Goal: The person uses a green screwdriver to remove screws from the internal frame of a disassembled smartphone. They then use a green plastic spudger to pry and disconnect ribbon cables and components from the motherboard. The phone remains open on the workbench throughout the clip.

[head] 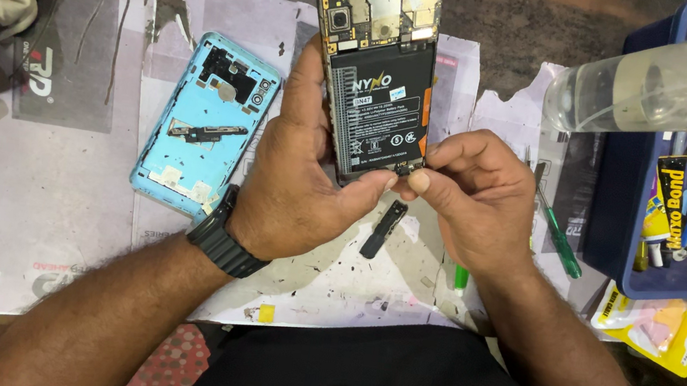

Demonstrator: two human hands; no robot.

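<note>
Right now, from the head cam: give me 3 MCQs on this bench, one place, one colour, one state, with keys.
1. Where does the blue back cover lie?
A. to the picture-left of the left hand
B. inside the blue tray
C. on top of the clear bottle

2. What colour is the handle of the screwdriver beside the right hand?
A. red
B. green
C. white

3. How is the opened phone held?
A. flat on the paper, untouched
B. by the right hand alone
C. gripped by the left hand, with the right hand pinching at its lower edge

Key: 1 A, the cover rests on the paper mat left of the left hand. 2 B, the handle is green. 3 C, the left hand wraps the phone's side while the right hand's fingertips meet at its bottom end.
</note>
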